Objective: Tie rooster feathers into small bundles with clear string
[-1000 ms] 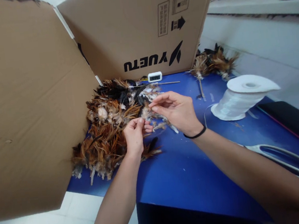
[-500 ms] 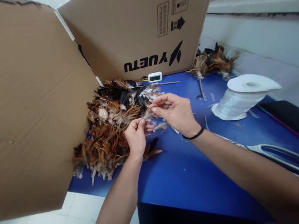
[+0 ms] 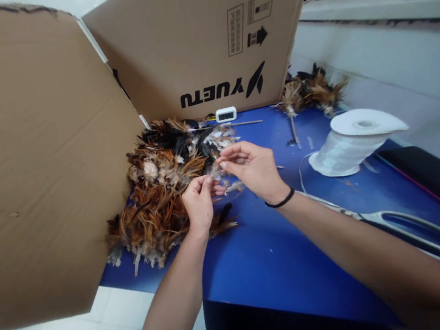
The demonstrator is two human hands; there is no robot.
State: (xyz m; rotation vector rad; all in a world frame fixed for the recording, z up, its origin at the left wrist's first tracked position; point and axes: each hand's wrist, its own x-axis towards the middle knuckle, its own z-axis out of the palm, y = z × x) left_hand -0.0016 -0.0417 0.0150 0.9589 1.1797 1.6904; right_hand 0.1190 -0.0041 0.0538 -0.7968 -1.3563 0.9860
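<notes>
Brown and black feathers [image 3: 157,209] lie in a large heap on the blue table [image 3: 255,267]. Over the heap's right side, my left hand [image 3: 200,199] pinches thumb against forefinger on a small wispy feather. My right hand [image 3: 254,169], with a black band at the wrist, also has thumb and forefinger pressed together, a little above and to the right of the left. What sits between its fingertips is too small to make out. Small pale feather bits [image 3: 234,186] are just beneath the hands.
Cardboard panels [image 3: 190,41] stand behind and at the left. A small digital timer [image 3: 226,114] and a thin stick [image 3: 247,122] lie at the back. To the right are a ribbon spool [image 3: 354,141], scissors [image 3: 421,227], a black pad [image 3: 428,178] and more feathers [image 3: 310,91].
The view has shifted slightly. Both hands keep nearly the same place and the same pinched pose.
</notes>
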